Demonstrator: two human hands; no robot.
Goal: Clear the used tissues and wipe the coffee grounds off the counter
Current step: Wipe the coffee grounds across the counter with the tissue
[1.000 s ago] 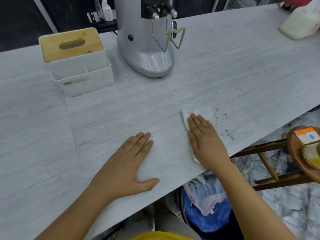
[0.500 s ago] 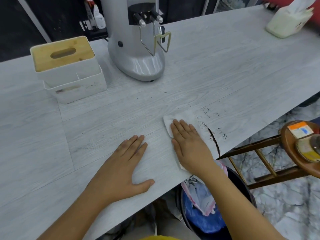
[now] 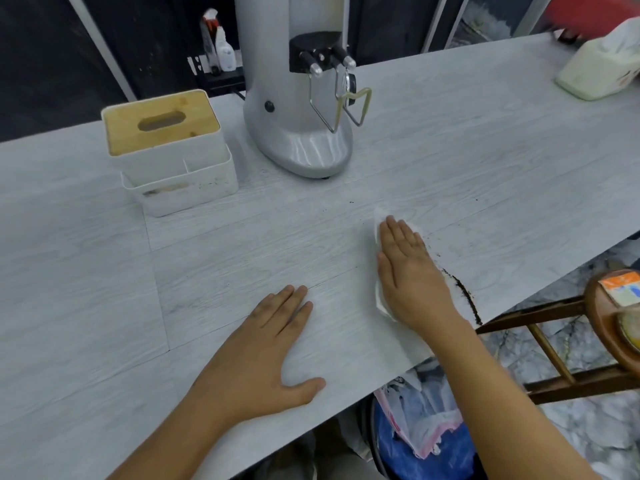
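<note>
- pressing flat, the right hand (image 3: 412,271) lies palm down on a white tissue (image 3: 384,216), fingers straight and together; it grips nothing, it only pins the sheet against the table (image 3: 485,161)
- the tissue shows past the fingertips, along the thumb side of the hand, and under the wrist toward the near edge of the table
- just beside the outer side of that hand, a dark curved line of coffee grounds (image 3: 465,296) runs down to the table edge, looking like a ridge gathered at the tissue's border
- loose specks (image 3: 351,202) lie farther out, beyond the fingertips and toward the grinder (image 3: 294,133)
- the left hand (image 3: 266,348) rests spread open and flat on bare table, well apart from the tissue, holding nothing; it reads as a brace
- below the table edge, under the right forearm, a bin with a blue liner (image 3: 415,452) stands open with pale crumpled stuff already in it
- farther back stand a white tissue box with a wooden lid (image 3: 159,123) and, at the far right corner, a soft tissue pack (image 3: 602,71)
- judgement: the wiping step is in hand; no loose used tissues show on the table, so that part looks done
- the next move calls for keeping pressure on the tissue and sweeping the ridge off the edge into the bin, taking care that the grounds fall inside it and not on the floor; the stray specks near the grinder need a further pass
</note>
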